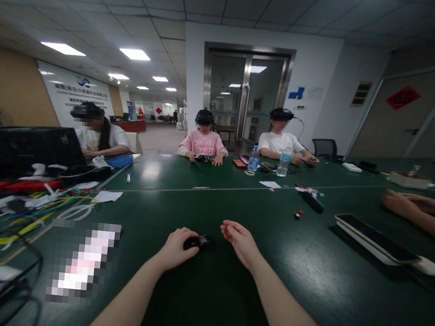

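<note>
My left hand [178,247] is closed around a small black object [197,241] low over the dark green table, its thumb on the near side and its fingers on the far side. The object has a shiny, lighter end facing right; its kind is too small and blurred to make out. To the right of it, my right hand [239,241] is held apart with the palm turned inward. Its fingers are loosely bent and nothing shows in them. A gap separates the two hands.
A blurred-out bright screen [87,260] and tangled cables [23,216] lie left. At right are a phone on a white box [377,240], a small red-and-black piece [297,215] and another person's hands [406,204]. Water bottles [283,164] stand ahead, near seated people wearing headsets.
</note>
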`<action>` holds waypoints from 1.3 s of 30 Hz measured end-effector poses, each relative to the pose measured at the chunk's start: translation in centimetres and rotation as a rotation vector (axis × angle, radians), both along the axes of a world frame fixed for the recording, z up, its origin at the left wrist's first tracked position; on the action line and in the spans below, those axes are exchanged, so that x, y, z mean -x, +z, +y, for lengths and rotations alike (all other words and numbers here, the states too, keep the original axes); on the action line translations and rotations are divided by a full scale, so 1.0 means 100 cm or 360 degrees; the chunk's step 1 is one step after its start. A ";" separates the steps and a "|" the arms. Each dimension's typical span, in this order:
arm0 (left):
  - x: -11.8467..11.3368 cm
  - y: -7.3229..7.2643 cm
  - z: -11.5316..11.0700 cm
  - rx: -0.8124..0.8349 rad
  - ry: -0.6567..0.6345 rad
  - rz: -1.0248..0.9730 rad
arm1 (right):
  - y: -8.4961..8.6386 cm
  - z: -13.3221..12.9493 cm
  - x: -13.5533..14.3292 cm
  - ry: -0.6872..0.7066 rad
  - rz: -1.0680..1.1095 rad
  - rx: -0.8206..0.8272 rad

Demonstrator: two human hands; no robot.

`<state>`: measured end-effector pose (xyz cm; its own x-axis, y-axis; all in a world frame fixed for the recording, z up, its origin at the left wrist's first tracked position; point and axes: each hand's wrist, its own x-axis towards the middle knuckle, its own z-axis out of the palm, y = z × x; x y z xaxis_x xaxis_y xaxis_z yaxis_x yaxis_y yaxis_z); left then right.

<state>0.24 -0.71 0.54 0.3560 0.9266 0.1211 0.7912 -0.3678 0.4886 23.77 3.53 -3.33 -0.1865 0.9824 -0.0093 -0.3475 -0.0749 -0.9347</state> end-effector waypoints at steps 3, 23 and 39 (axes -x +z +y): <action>0.000 0.002 -0.001 0.0024 -0.0003 0.0001 | 0.002 -0.001 0.000 -0.0004 -0.0008 0.0007; 0.000 0.004 -0.001 0.0039 -0.0027 -0.0007 | 0.010 -0.006 0.002 -0.0022 0.0010 0.0018; -0.001 0.005 -0.001 0.0083 -0.0002 -0.0037 | 0.006 -0.004 0.001 -0.0009 -0.0017 0.0000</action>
<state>0.31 -0.83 1.01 0.3548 0.9315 0.0807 0.7791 -0.3422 0.5253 23.70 3.15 -2.76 -0.1807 0.9835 -0.0111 -0.3379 -0.0727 -0.9384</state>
